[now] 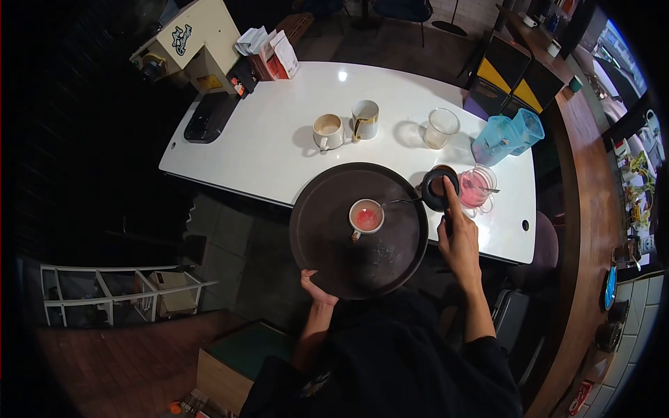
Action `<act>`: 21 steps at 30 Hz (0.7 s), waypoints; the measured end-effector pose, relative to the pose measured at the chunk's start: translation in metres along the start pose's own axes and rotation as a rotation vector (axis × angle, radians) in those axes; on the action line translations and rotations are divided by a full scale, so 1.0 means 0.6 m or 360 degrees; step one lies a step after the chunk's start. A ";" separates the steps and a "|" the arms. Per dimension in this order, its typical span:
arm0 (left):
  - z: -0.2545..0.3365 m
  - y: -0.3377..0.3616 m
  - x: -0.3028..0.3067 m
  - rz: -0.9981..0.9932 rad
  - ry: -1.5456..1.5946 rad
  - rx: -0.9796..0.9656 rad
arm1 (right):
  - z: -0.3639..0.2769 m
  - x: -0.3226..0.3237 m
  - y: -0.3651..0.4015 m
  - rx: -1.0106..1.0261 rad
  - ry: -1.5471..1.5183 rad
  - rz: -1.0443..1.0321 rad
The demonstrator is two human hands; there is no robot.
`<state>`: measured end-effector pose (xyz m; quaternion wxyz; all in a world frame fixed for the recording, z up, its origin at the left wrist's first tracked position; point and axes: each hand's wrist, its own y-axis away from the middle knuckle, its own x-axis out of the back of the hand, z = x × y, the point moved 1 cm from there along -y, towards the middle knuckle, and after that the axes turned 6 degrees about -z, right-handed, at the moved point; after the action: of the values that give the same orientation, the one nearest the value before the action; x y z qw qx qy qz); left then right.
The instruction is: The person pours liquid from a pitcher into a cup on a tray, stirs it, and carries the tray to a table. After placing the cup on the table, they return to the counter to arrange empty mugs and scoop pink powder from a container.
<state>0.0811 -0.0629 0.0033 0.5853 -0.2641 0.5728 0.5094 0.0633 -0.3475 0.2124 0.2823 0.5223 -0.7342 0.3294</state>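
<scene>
A round dark tray (334,258) is held up at the near edge of the white table, with my left hand (319,288) gripping its lower left rim. On the tray stands a small cup (366,217) with pinkish residue inside and a spoon leaning out to the right. My right hand (460,240) is at the tray's right, its fingers closed on a black cup (439,189), index finger stretched along it. Just beyond is a glass mug (476,188) holding pink liquid and a spoon.
On the white table (244,150) stand a beige mug (328,132), a gold-handled mug (365,120), a clear glass (442,129) and blue cups (494,141). A black device (211,117) and a card holder (273,56) sit at the far left. A wooden counter (582,188) runs along the right.
</scene>
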 end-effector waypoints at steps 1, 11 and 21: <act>-0.001 -0.002 0.004 0.0011 0.0025 -0.0001 | 0.001 0.000 0.000 -0.0016 0.0000 -0.0019; -0.003 -0.001 -0.007 0.0127 0.0038 -0.0083 | -0.005 0.004 -0.004 0.0012 0.0040 0.0013; 0.001 0.000 -0.010 0.0011 -0.0039 -0.0005 | -0.011 0.006 0.000 0.0029 0.0055 0.0033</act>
<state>0.0824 -0.0641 0.0089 0.5901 -0.2567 0.5658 0.5154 0.0628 -0.3447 0.2193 0.2868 0.5115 -0.7316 0.3477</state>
